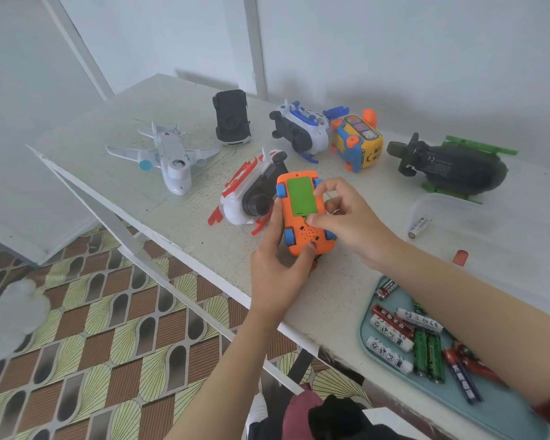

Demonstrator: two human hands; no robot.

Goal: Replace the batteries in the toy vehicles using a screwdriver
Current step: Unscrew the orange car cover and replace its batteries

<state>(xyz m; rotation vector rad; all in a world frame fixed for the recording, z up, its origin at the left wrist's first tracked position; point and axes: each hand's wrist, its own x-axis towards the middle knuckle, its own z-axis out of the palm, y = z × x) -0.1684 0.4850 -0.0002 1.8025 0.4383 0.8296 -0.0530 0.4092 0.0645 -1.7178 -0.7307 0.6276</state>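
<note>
An orange toy car (305, 230) with blue wheels is held upside down above the white table (185, 198), its green battery cover (301, 196) facing up. My left hand (278, 268) grips the car from the left and below, thumb on its rear end. My right hand (346, 217) pinches the right edge of the green cover with curled fingers. A red screwdriver handle (460, 258) lies on the table behind my right forearm. A teal tray (502, 411) at the lower right holds several loose batteries (407, 341).
Other toys lie on the table: a white plane (169, 155), a black car (232, 117), a red-and-white vehicle (251, 195), a blue-and-white vehicle (302, 130), a yellow bus (358, 142), a dark green helicopter (451, 166). A clear lid with one battery (419, 227) sits at right.
</note>
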